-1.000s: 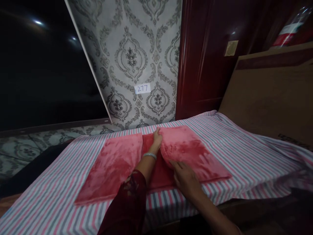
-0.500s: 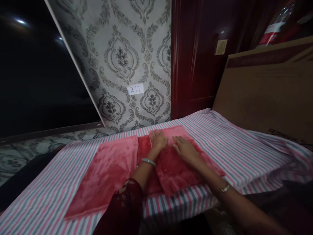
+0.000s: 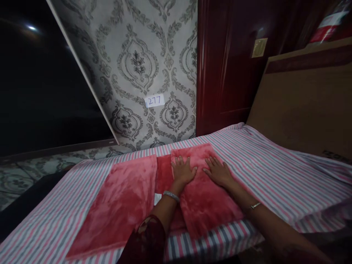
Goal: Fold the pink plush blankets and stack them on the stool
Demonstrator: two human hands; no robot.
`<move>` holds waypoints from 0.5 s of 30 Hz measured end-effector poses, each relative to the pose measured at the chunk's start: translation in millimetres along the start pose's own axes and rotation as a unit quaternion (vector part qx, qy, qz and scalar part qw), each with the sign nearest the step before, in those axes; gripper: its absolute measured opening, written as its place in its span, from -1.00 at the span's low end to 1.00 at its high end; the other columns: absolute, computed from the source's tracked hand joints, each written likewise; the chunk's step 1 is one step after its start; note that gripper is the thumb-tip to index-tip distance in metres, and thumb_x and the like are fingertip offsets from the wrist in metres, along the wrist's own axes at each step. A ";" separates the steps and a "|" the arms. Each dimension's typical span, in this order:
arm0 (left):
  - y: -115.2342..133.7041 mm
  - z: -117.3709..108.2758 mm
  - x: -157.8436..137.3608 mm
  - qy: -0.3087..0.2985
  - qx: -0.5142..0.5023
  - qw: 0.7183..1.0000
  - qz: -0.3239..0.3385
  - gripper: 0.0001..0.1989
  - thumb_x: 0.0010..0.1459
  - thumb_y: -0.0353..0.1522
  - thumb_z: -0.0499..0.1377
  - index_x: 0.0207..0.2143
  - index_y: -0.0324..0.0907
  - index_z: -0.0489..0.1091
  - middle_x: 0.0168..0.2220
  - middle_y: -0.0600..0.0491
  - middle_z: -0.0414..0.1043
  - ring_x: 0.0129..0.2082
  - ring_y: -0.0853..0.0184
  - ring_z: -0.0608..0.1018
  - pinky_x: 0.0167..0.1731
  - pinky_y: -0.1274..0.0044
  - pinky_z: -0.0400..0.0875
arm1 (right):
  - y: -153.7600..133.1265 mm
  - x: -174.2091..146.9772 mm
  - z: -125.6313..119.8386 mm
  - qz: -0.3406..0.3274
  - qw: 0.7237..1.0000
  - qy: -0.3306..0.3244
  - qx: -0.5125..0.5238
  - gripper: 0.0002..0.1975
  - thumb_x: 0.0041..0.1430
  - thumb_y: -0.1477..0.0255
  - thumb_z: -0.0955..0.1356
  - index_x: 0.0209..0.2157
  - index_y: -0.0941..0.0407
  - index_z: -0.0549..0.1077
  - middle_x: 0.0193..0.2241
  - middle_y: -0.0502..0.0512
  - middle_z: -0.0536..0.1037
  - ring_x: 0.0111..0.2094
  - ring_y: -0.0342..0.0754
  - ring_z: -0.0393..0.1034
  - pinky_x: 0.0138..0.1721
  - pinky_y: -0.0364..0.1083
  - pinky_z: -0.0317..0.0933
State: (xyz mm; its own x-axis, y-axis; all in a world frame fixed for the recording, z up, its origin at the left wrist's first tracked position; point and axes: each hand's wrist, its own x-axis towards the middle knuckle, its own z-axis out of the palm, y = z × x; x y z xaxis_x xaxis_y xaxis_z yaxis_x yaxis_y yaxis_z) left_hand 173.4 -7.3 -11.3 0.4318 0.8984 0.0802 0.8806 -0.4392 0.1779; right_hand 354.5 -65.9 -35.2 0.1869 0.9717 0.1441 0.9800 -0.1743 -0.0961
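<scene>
A plush red-pink cloth (image 3: 118, 198) lies on the striped sheet, its left and right sides folded in toward the middle. Between the two flaps shows a darker red strip, with a small white tag (image 3: 157, 198) beside my left forearm. My left hand (image 3: 183, 172) rests flat on the inner edge of the right flap, fingers spread. On the same flap, farther right, my right hand (image 3: 219, 173) lies palm down with its fingers apart. Neither hand grips the cloth.
The striped sheet (image 3: 264, 165) covers the table to its front edge. At the left stands a large dark screen (image 3: 49, 80). A cardboard box (image 3: 305, 106) leans at the right, with a bottle (image 3: 330, 25) behind it. A paper marked 277 (image 3: 154, 100) is on the wallpaper.
My hands are lower in the picture and their fingers are spread wider on the right flap. The white tag has come into view. The camera view has shifted slightly.
</scene>
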 end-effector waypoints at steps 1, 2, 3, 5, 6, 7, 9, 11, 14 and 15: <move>0.1 -1.7 1.0 -0.004 -0.005 1.000 -0.002 -0.21 0.30 0.10 -0.05 0.44 -0.10 0.08 0.47 -0.29 -0.07 0.46 -0.25 -0.03 0.32 -0.10 -0.13 | -0.8 6.2 -7.9 -0.003 1.000 -0.005 0.009 -0.42 0.43 0.17 0.11 0.34 0.11 0.29 0.37 0.30 0.24 0.37 0.21 0.11 0.28 0.37 0.00; 0.0 -4.4 3.0 -0.002 -0.010 1.000 -0.005 -0.22 0.30 0.09 -0.03 0.43 -0.11 0.10 0.47 -0.28 -0.05 0.45 -0.24 0.00 0.32 -0.09 -0.10 | -1.8 14.0 -16.1 -0.006 1.000 -0.005 0.019 -0.45 0.44 0.20 0.09 0.29 0.11 0.35 0.33 0.30 0.32 0.33 0.20 0.19 0.26 0.35 0.03; -0.6 -8.2 6.2 0.009 -0.012 1.000 -0.010 -0.24 0.30 0.07 -0.01 0.41 -0.11 0.15 0.47 -0.26 -0.03 0.45 -0.23 0.03 0.32 -0.08 -0.06 | -3.0 23.3 -23.7 -0.010 1.000 -0.001 0.027 -0.46 0.45 0.23 0.07 0.26 0.11 0.38 0.29 0.30 0.38 0.30 0.18 0.24 0.26 0.32 0.04; -4.0 -18.0 16.1 0.045 -0.010 0.999 -0.013 -0.33 0.33 0.00 0.00 0.36 -0.13 0.22 0.46 -0.23 0.02 0.44 -0.17 0.08 0.32 -0.03 0.00 | -6.2 44.2 -34.3 -0.018 0.999 0.016 0.037 -0.45 0.45 0.28 0.04 0.27 0.12 0.37 0.28 0.29 0.39 0.31 0.16 0.22 0.29 0.28 0.02; -7.0 -22.8 22.5 0.059 -0.005 0.998 -0.005 -0.36 0.35 -0.04 -0.01 0.35 -0.15 0.24 0.46 -0.21 0.03 0.44 -0.12 0.09 0.33 0.00 0.00 | -7.8 54.5 -36.2 -0.018 0.999 0.024 0.037 -0.45 0.45 0.30 0.03 0.31 0.12 0.32 0.32 0.28 0.34 0.35 0.16 0.16 0.31 0.28 -0.01; -10.9 -26.7 29.3 0.064 0.000 0.998 0.008 -0.38 0.36 -0.07 -0.03 0.35 -0.15 0.23 0.46 -0.19 0.03 0.45 -0.07 0.08 0.35 0.03 -0.02 | -9.1 63.8 -35.3 -0.019 0.999 0.027 0.035 -0.44 0.45 0.30 0.04 0.36 0.12 0.25 0.36 0.28 0.27 0.38 0.17 0.08 0.32 0.29 -0.04; -20.6 -29.3 42.4 0.036 0.009 0.999 0.030 -0.37 0.38 -0.08 -0.05 0.39 -0.16 0.17 0.46 -0.16 0.03 0.47 0.01 0.04 0.38 0.05 -0.09 | -10.3 77.6 -26.1 -0.019 0.999 0.018 0.029 -0.43 0.45 0.27 0.06 0.40 0.08 0.17 0.41 0.24 0.17 0.42 0.17 -0.02 0.32 0.31 -0.05; -31.1 -23.8 52.6 -0.003 0.009 1.000 0.016 -0.33 0.38 -0.04 -0.08 0.41 -0.18 0.11 0.46 -0.18 0.03 0.47 0.03 0.03 0.37 0.02 -0.10 | -9.0 84.4 -10.7 -0.011 1.000 -0.001 0.020 -0.41 0.45 0.22 0.07 0.41 0.08 0.16 0.43 0.22 0.14 0.43 0.16 -0.05 0.33 0.30 -0.04; -43.2 -6.7 61.1 -0.010 0.008 1.000 -0.017 -0.27 0.37 0.03 -0.13 0.41 -0.22 0.10 0.45 -0.22 0.05 0.46 0.00 0.06 0.35 -0.01 -0.06 | -3.7 86.5 9.9 0.003 1.000 -0.015 0.017 -0.39 0.46 0.16 0.06 0.41 0.10 0.16 0.43 0.22 0.12 0.44 0.13 -0.07 0.36 0.25 -0.08; -45.6 -1.1 62.6 -0.006 0.008 1.000 -0.017 -0.25 0.37 0.04 -0.14 0.41 -0.24 0.09 0.45 -0.22 0.04 0.46 0.00 0.05 0.35 -0.01 -0.06 | -1.7 86.8 13.9 0.006 1.000 -0.016 0.020 -0.38 0.46 0.14 0.05 0.41 0.09 0.15 0.43 0.22 0.12 0.45 0.12 -0.08 0.37 0.24 -0.09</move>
State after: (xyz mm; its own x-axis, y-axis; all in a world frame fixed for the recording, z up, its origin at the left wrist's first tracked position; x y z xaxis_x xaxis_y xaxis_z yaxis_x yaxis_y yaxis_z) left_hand 160.0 69.0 -13.3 0.4029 0.9131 0.0628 0.8983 -0.4077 0.1638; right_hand 368.2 20.9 -36.2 0.1959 0.9743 0.1109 0.9741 -0.1803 -0.1365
